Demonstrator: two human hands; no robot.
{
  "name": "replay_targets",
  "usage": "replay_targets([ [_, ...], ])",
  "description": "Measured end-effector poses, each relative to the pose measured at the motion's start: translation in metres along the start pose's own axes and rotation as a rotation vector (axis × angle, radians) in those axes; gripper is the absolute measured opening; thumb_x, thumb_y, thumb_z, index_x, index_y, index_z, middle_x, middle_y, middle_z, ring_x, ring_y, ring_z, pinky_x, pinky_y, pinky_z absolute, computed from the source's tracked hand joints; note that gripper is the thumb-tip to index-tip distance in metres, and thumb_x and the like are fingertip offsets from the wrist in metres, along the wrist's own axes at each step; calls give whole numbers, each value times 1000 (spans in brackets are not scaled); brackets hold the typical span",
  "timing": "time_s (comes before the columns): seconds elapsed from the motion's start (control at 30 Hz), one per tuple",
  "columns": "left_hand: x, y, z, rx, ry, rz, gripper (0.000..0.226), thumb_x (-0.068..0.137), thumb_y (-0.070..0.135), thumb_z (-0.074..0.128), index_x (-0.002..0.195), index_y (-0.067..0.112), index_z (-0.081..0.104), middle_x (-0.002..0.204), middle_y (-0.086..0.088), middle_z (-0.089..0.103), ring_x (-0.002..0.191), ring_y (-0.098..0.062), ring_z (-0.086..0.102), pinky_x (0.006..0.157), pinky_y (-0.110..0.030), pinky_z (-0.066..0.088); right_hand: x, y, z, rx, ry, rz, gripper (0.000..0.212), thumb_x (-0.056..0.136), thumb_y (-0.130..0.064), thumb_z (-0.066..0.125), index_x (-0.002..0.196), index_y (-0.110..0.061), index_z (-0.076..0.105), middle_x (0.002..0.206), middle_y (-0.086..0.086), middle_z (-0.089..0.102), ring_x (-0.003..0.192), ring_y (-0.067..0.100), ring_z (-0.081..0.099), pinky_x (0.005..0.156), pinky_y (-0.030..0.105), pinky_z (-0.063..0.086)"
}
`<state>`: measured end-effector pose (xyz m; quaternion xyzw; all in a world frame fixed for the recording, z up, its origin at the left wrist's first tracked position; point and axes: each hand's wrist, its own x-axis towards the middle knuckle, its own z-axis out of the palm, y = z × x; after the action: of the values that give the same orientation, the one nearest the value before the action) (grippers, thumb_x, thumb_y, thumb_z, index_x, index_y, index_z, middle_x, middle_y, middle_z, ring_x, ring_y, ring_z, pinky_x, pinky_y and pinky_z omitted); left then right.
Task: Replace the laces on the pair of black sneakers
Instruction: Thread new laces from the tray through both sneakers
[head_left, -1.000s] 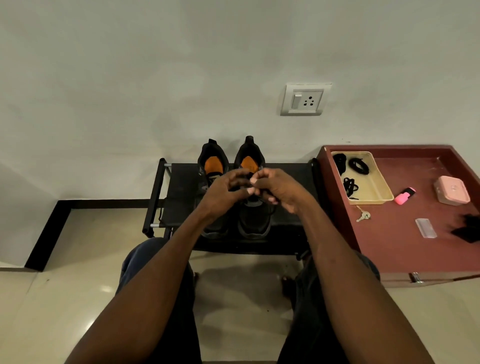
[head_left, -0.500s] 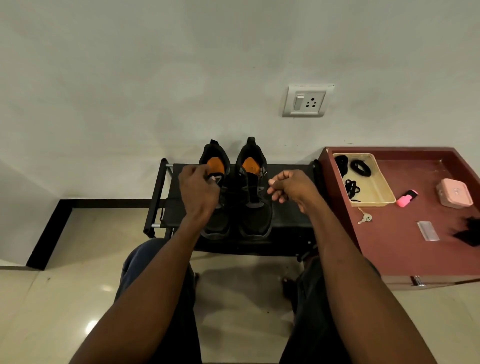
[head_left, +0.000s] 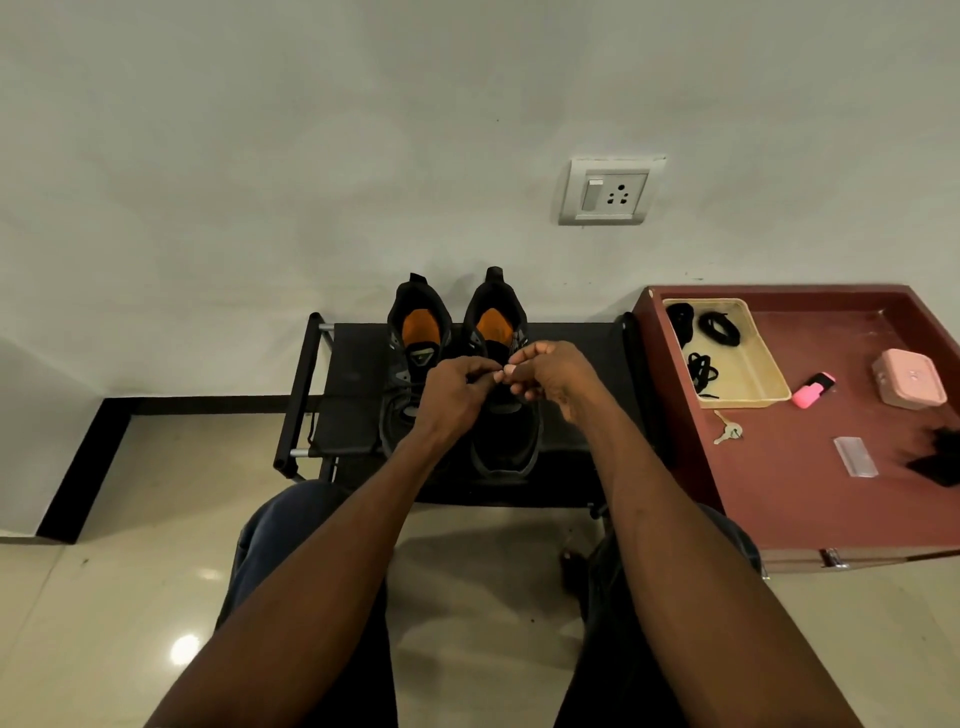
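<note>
Black lace is too thin to see between my hands, left hand (head_left: 451, 395) and right hand (head_left: 556, 379), both with curled, pinching fingers, hiding the right sneaker (head_left: 506, 441).

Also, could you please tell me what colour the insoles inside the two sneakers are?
Orange: both insoles show clearly in the head view, inside the black sneakers.
</note>
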<state>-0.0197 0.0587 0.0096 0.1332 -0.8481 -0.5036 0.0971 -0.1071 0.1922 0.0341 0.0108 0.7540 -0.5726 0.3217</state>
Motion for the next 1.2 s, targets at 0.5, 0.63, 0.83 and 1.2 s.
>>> replay_targets([
  [0.5, 21, -30, 33, 447, 39, 77, 19, 96, 17, 61, 101, 9, 78, 158, -14, 26, 143, -36, 19, 118, -49, 25, 24, 15, 3, -780, 75, -239, 51, 90, 1, 47, 137, -18, 54, 131, 16, 54, 102, 33, 58, 86, 43, 54],
  [0.63, 24, -25, 35, 462, 14, 65, 19, 95, 18, 60, 95, 11, 78, 159, -13, 23, 143, -36, 15, 117, -49, 20, 23, 15, 0, -669, 163, -226, 47, 86, 1, 46, 126, -16, 63, 115, 13, 66, 87, 27, 63, 78, 40, 57],
  [0.83, 28, -24, 36, 366, -48, -32, 16, 93, 17, 61, 88, 14, 76, 159, -9, 16, 141, -36, 11, 115, -44, 14, 27, 16, -3, -596, 169, -199, 49, 85, -2, 47, 127, -19, 66, 120, 9, 67, 86, 22, 64, 72, 30, 54],
  [1.2, 43, -24, 46, 117, -140, -343, 30, 91, 24, 61, 116, 8, 65, 155, 10, 11, 137, -29, 17, 103, -33, 22, 32, 22, -4, -49, 163, -76, 43, 88, 8, 40, 108, -26, 57, 119, 16, 62, 88, 24, 64, 61, 24, 57],
])
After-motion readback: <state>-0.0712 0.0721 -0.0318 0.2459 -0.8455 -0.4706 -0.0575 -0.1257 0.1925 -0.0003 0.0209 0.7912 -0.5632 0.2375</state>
